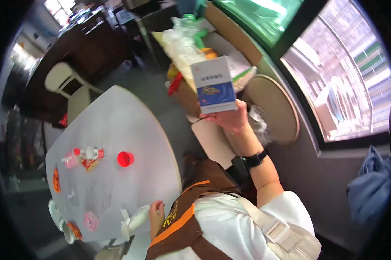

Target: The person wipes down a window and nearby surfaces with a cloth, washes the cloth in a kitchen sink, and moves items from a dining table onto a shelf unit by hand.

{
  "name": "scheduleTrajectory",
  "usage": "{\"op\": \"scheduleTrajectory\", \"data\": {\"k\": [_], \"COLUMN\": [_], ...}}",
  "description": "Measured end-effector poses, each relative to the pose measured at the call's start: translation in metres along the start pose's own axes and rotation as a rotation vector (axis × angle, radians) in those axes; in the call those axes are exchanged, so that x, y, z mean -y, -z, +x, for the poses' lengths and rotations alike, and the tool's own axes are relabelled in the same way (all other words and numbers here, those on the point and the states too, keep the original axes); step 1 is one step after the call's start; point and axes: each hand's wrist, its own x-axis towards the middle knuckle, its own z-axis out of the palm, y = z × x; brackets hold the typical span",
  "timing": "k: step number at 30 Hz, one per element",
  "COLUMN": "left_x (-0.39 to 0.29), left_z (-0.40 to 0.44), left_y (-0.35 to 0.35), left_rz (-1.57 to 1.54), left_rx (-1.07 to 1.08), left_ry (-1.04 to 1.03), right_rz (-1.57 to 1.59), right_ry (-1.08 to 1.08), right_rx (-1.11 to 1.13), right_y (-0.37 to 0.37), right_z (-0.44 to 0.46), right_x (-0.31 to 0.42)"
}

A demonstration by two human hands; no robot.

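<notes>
My right hand (230, 118), with a black watch on its wrist, is raised and shut on a box (213, 84) with a white upper part and a blue lower part. Dark print and a small picture show on the box's face; the lettering is too small to read. My left hand (156, 212) hangs low by the table's near edge, fingers loosely curled and slightly apart, with nothing visible in it. Close to it is a white object (136, 222) at the table edge, its kind unclear.
A red cup (125, 159), a white-capped container (92, 153) and pink items stand on the white table (139, 117). Behind the held box, a cardboard box (236, 32) holds plastic bags. A round stool (275, 108) stands by the wall; a white chair (63, 78) is farther off.
</notes>
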Motion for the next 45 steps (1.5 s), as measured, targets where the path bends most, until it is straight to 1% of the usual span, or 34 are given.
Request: {"op": "scheduleTrajectory", "data": {"k": [2, 4, 6, 10, 12, 14, 16, 19, 21, 24, 28, 30, 32, 33, 34, 35, 36, 37, 38, 39, 40, 41, 42, 44, 45], "left_x": [0.006, 0.005, 0.003, 0.0, -0.004, -0.009, -0.015, -0.023, -0.024, -0.018, -0.013, -0.021, -0.026, -0.025, -0.024, -0.029, -0.031, -0.047, -0.067, -0.076, -0.086, -0.105, -0.111, -0.132, -0.138], "left_z": [0.001, -0.001, -0.001, -0.001, 0.0, 0.0, 0.002, 0.001, 0.0, -0.003, -0.006, -0.007, -0.007, -0.009, -0.01, -0.013, -0.011, -0.015, -0.018, -0.023, -0.026, -0.035, -0.038, -0.066, -0.086], "left_y": [-0.004, -0.005, -0.005, -0.005, -0.005, -0.007, -0.007, -0.008, -0.008, -0.009, -0.008, -0.005, -0.001, -0.001, 0.001, 0.003, 0.0, 0.006, 0.015, 0.014, 0.017, 0.028, 0.031, 0.049, 0.055], "left_rz": [-0.006, -0.007, -0.007, 0.023, 0.059, 0.068, 0.074, 0.082, 0.063, 0.059, 0.006, 0.086, 0.121, 0.094, 0.068, 0.064, 0.004, -0.059, -0.168, -0.262, -0.45, -0.57, -0.695, -0.695, -0.661], "left_rx": [0.037, 0.036, 0.06, 0.053, 0.076, 0.072, 0.063, 0.035, 0.014, 0.02, -0.002, -0.019, -0.05, -0.038, -0.069, -0.066, -0.055, -0.035, 0.044, -0.037, -0.015, -0.044, -0.046, -0.202, -0.345], "left_ry": [-0.008, 0.01, -0.032, -0.032, -0.058, -0.045, -0.031, -0.025, -0.047, -0.008, 0.002, -0.035, -0.052, -0.055, -0.048, -0.05, 0.014, -0.022, 0.075, -0.108, -0.158, -0.227, -0.279, -0.347, -0.293], "right_rz": [-0.111, -0.136, -0.465, -0.337, -0.349, -0.26, -0.27, -0.272, -0.195, -0.185, -0.154, -0.278, -0.29, -0.33, -0.43, -0.621, -0.92, -1.23, -1.212, -1.133, -1.048, -0.969, -0.82, -0.917, -0.924], "right_ry": [0.05, 0.08, 0.195, 0.283, 0.309, 0.301, 0.31, 0.26, 0.244, 0.174, 0.148, 0.208, 0.314, 0.381, 0.352, 0.273, 0.169, 0.028, 0.009, -0.031, -0.112, -0.201, -0.316, -0.381, -0.405], "right_rx": [-0.072, -0.083, -0.328, -0.372, -0.354, -0.301, -0.317, -0.272, -0.117, -0.12, -0.068, -0.222, -0.335, -0.47, -0.522, -0.537, -0.525, -0.428, -0.272, -0.045, 0.193, 0.428, 0.691, 0.917, 1.046], "right_y": [0.002, 0.01, 0.021, 0.044, 0.038, 0.035, 0.032, 0.027, 0.021, 0.021, 0.041, 0.058, 0.073, 0.064, 0.069, 0.069, 0.082, 0.124, 0.07, -0.013, -0.079, -0.126, -0.181, -0.186, -0.191], "right_z": [-0.012, -0.028, -0.046, -0.082, -0.092, -0.095, -0.09, -0.078, -0.068, -0.059, -0.052, -0.05, -0.049, -0.048, -0.041, -0.044, -0.045, -0.05, -0.008, 0.022, 0.034, 0.04, 0.033, 0.037, 0.04], "right_x": [0.005, 0.014, 0.024, 0.058, 0.068, 0.075, 0.073, 0.069, 0.066, 0.061, 0.053, 0.046, 0.035, 0.029, 0.027, 0.028, 0.032, 0.051, 0.023, -0.019, -0.052, -0.079, -0.1, -0.134, -0.154]}}
